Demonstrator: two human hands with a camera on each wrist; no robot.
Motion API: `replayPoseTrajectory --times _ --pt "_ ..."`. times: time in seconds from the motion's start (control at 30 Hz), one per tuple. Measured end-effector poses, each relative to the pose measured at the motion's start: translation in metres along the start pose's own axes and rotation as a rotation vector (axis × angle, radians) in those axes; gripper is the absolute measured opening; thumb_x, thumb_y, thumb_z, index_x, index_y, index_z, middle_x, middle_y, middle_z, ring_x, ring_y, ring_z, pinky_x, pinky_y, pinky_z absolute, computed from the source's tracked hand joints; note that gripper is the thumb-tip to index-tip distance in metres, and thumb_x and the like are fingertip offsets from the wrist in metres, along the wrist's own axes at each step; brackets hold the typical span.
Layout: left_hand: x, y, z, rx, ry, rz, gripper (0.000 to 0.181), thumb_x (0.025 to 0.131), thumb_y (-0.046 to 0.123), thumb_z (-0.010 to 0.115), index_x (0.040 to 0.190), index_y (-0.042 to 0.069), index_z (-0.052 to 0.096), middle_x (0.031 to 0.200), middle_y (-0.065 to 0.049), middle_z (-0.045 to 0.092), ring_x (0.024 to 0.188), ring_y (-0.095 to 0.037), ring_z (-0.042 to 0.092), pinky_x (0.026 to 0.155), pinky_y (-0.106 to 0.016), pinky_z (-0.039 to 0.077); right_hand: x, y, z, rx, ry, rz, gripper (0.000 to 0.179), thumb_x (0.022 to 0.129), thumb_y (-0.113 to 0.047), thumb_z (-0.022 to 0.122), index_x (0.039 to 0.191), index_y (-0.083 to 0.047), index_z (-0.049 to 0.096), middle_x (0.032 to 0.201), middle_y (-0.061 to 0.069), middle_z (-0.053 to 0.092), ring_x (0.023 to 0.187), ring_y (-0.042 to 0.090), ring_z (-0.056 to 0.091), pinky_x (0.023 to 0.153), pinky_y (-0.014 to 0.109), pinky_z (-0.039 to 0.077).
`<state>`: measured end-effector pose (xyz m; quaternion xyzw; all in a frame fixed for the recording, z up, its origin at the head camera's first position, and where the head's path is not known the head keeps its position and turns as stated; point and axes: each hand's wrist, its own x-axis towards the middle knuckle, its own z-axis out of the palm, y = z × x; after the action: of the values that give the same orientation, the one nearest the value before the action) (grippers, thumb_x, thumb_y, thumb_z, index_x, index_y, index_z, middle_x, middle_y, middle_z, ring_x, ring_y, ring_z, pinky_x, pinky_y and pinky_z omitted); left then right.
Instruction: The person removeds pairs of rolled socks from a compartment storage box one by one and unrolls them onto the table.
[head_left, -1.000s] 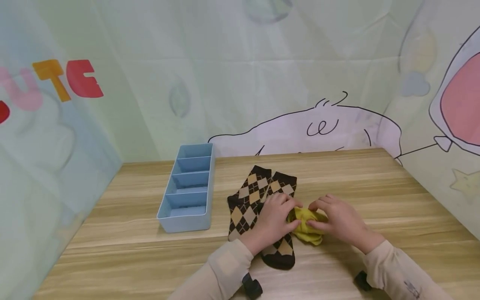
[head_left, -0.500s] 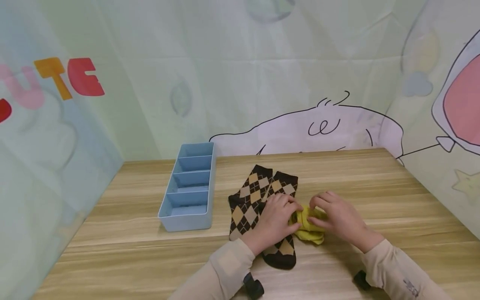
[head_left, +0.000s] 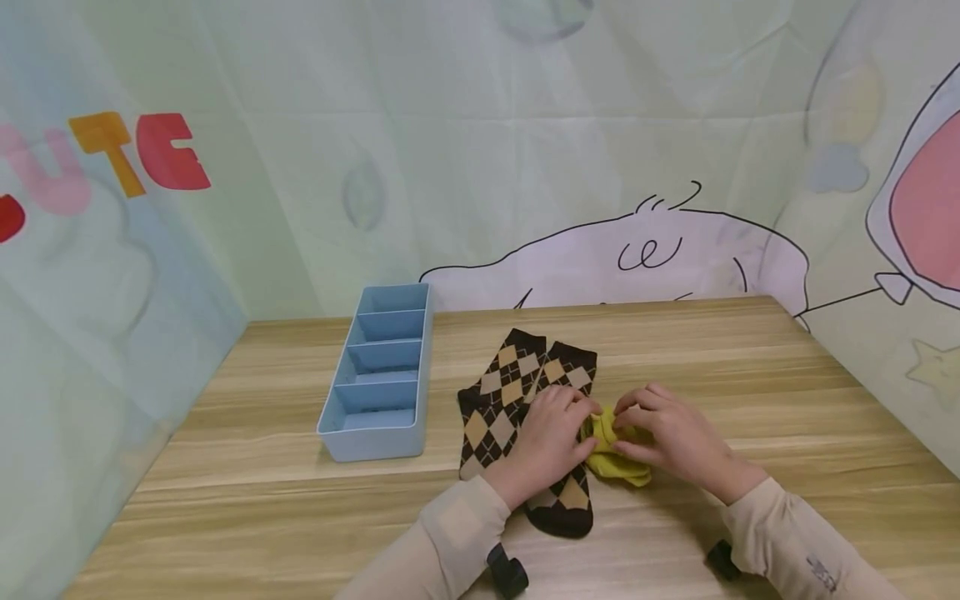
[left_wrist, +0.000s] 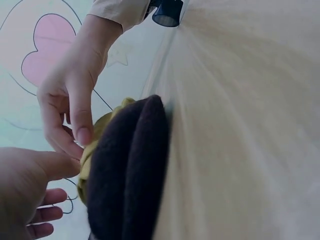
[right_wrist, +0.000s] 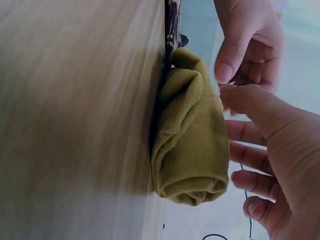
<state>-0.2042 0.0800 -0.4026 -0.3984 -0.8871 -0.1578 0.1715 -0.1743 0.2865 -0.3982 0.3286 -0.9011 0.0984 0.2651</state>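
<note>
A mustard-yellow pair of socks (head_left: 621, 470), bundled into a roll, lies on the table. From its left side my left hand (head_left: 546, 440) grips it with thumb and fingertips. My right hand (head_left: 681, 437) pinches the top from the right, its thumb (right_wrist: 250, 100) bent over the fold in the right wrist view. That view also shows the roll's spiral end and a loose fold along one side. Brown argyle socks (head_left: 483, 433) lie flat to the left, partly under my left hand and forearm. Their dark toes (left_wrist: 127, 165) stand large in the left wrist view.
A light blue box (head_left: 378, 446) with several compartments stands left of the socks. The wooden table (head_left: 247, 500) runs back to a printed cloth backdrop (head_left: 300, 167). A black wrist camera (head_left: 507, 573) hangs under the left sleeve, another (head_left: 723, 560) under the right.
My fingers have shifted slightly on the yellow socks, and the right fingertips have come closer to the left ones. The argyle socks and the box stay where they were.
</note>
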Motion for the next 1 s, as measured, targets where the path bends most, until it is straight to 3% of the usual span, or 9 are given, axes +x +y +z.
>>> replayPoseTrajectory --times 0.2,0.4,0.63,1.0 --pt "-0.005 0.004 -0.005 0.0 0.021 -0.04 0.023 0.082 0.032 0.074 0.1 0.019 0.067 0.097 0.006 0.062 0.093 -0.012 0.055 0.09 -0.027 0.043 0.0 -0.001 0.001 -0.032 -0.062 0.056 0.027 0.069 -0.031 0.083 0.087 -0.013 0.073 0.097 -0.001 0.067 0.09 0.015 0.057 0.074 0.032 0.053" --pt "-0.012 0.01 -0.009 0.021 -0.083 -0.019 0.019 0.084 0.035 0.072 0.097 0.021 0.068 0.093 0.008 0.06 0.089 -0.01 0.054 0.085 -0.025 0.042 0.002 -0.001 0.001 -0.052 -0.121 0.097 0.033 0.069 -0.035 0.083 0.09 -0.011 0.073 0.099 0.001 0.068 0.092 0.017 0.059 0.078 0.034 0.055" --pt "-0.015 0.013 -0.005 0.021 -0.19 -0.003 0.025 0.087 0.04 0.068 0.104 0.021 0.069 0.103 0.008 0.067 0.103 -0.01 0.058 0.09 -0.026 0.042 0.004 -0.001 0.0 -0.067 -0.151 0.115 0.03 0.07 -0.028 0.084 0.09 -0.011 0.071 0.097 0.002 0.069 0.091 0.018 0.06 0.077 0.034 0.054" --pt "-0.019 0.009 0.002 0.075 -0.194 0.031 0.025 0.088 0.041 0.066 0.104 0.023 0.072 0.103 0.008 0.065 0.099 -0.01 0.056 0.082 -0.023 0.04 0.006 -0.004 0.0 -0.092 -0.186 0.134 0.032 0.07 -0.032 0.083 0.091 -0.01 0.071 0.095 0.002 0.068 0.09 0.019 0.06 0.078 0.035 0.053"
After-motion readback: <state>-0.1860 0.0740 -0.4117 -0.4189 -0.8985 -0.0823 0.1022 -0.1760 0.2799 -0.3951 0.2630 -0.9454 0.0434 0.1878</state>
